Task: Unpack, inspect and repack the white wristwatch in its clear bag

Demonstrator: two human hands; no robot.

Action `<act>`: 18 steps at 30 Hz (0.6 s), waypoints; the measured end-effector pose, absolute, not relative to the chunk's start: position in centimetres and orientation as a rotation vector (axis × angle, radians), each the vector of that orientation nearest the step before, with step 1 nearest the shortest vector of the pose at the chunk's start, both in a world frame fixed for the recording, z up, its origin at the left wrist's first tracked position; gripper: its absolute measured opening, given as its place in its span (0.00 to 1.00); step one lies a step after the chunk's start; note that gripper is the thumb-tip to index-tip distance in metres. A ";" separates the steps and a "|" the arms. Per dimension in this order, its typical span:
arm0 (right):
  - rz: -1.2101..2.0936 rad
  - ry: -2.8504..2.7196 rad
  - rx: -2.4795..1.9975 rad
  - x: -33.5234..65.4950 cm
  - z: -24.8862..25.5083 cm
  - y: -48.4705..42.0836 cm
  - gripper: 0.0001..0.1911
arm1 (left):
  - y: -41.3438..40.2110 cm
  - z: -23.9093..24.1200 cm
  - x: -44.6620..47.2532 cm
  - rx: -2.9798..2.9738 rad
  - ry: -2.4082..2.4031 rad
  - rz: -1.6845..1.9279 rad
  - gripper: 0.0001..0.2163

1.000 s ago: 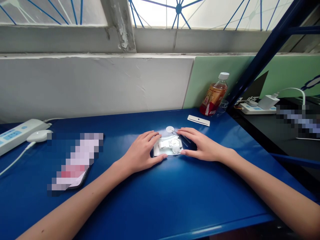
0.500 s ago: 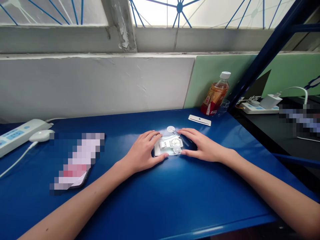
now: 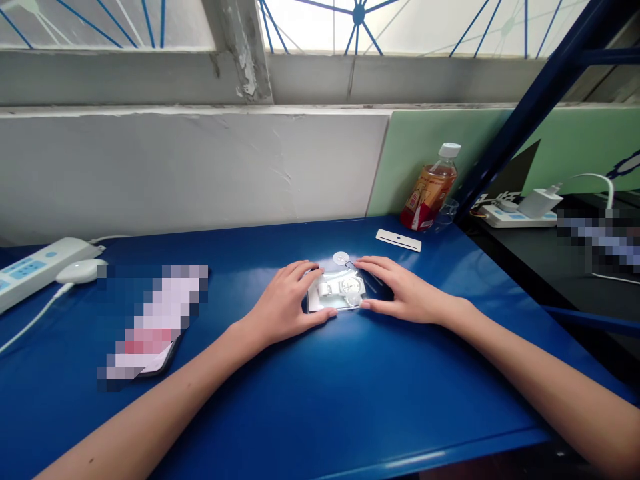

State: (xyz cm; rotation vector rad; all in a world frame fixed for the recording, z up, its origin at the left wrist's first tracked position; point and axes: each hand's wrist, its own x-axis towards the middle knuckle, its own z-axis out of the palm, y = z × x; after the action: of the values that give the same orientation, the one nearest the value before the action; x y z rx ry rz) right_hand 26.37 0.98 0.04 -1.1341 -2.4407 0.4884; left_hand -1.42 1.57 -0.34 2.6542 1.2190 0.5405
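Watch (image 3: 346, 287): white, round pale dial, white strap. It lies flat inside a clear glossy packet (image 3: 320, 303), roughly square, which throws back a bright glare. The packet sits on the blue worktop (image 3: 350, 400), about the middle, between your two hands.

Your left hand (image 3: 285, 305): palm down on the packet's left edge. Fingers (image 3: 301, 271) are spread loosely and lightly curled, with the tips at the packet's far-left corner. The thumb runs along the near edge. The hand is not clenched; it brackets the packet and rests on it.

Your right hand (image 3: 406, 295): palm down on the right edge in the same pose, mirrored. Fingers (image 3: 373, 263) stretch along the far side and the thumb tip touches the near-right corner. This hand is also unclenched, touching the packet and lifting nothing.

Materials: the worktop is smooth painted metal with a slight sheen. The packet is thin film, wrinkled where the light catches it.

Nearby:
- A small white round disc (image 3: 341, 258) lies just beyond the packet.
- A flat white strip (image 3: 398, 240) with a dark dot lies further back on the right.
- A plastic bottle (image 3: 430, 189) of amber drink, white cap and red label, stands at the back right corner.
- A phone (image 3: 150, 330), blurred out, lies well to the left.
- A white power strip (image 3: 30, 270) sits at the far left edge, with a smooth white oval plug (image 3: 80, 271) just beside it.
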 end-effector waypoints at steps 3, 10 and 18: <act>0.483 -2.451 -1.141 26.4 -0.1 1.0 0.37 | 1.6 -0.3 -1.4 2.673 1.216 0.529 0.32; 0.478 -2.456 -1.149 26.5 -0.1 1.0 0.38 | 1.5 -0.5 -1.3 2.673 1.243 0.496 0.34; 0.471 -2.460 -1.164 26.4 0.0 1.0 0.38 | 1.4 -0.5 -1.5 2.671 1.223 0.518 0.33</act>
State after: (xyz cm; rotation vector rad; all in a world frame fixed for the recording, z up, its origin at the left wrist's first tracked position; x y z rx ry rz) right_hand 26.45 0.97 -0.03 -1.1636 -2.4599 0.4710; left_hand -1.50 1.44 -0.45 2.6711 1.2234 0.5180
